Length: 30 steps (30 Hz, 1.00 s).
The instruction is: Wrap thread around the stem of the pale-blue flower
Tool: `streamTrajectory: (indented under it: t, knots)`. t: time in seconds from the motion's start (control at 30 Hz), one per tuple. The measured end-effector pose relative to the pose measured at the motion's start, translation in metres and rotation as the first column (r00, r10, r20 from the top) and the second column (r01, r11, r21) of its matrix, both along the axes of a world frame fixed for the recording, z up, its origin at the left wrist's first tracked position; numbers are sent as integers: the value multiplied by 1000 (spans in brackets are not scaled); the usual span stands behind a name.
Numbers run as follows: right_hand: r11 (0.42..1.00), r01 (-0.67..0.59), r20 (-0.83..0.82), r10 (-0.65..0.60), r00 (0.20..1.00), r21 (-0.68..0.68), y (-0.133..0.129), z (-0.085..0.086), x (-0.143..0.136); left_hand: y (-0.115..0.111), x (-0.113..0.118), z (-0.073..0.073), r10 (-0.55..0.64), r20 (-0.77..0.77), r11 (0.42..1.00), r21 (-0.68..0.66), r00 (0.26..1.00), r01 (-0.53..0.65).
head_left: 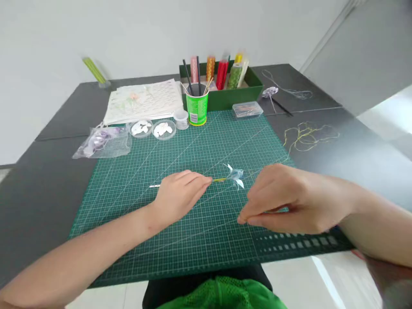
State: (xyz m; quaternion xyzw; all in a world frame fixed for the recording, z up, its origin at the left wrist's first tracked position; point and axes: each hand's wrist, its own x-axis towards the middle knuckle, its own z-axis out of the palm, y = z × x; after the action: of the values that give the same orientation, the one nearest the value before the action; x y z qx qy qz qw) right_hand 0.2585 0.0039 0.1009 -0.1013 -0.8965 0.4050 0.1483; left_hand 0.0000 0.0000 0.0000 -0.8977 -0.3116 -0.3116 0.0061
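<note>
My left hand (pixel 183 189) is closed over the thin stem of a small artificial flower, pinching it between thumb and fingers above the green cutting mat (pixel 199 240). The flower (pixel 236 175) has pale blue and white petals and points right; yellow-green wrapping (pixel 219 179) shows on the stem by my fingertips. A thin white end (pixel 154 186) sticks out on the other side of this hand. To the right, my right hand (pixel 277 199) is closed in a pinch, lower than the flower. Yellow-green thread (pixel 309 136) lies loose on the table, one strand running toward my right hand; its end at the fingertips is too fine to see clearly.
A green cup (pixel 197 109) with sticks stands before a dark green box (pixel 222 101) of thread spools. Nearby are a clear case (pixel 247 110), two dishes of white pieces (pixel 164 129), a lidded tub (pixel 181 119), a bag (pixel 104 141) and white sheets (pixel 144 103).
</note>
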Motion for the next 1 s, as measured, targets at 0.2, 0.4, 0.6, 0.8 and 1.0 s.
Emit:
streamTrajectory:
  t: [0.2,0.4,0.6,0.8,1.0]
  knots:
    - [919,285,-38,-307,951,-273,13,-6,0,-3,1,7,-43,-6,999,26,999,43]
    - [699,450,-116,-602,790,-556,27,-34,-13,-1,0,8,-56,-47,994,92,997,60]
    - [645,525,-120,-687,717,-556,42,-55,-16,0,0,9,-86,-57,992,87,995,91]
    - [650,568,-60,-683,728,-506,55,-67,-16,-2,1,14,-143,8,985,98,990,141]
    - [679,611,10,-666,746,-408,61,-77,-13,-3,0,15,-150,57,985,90,987,144]
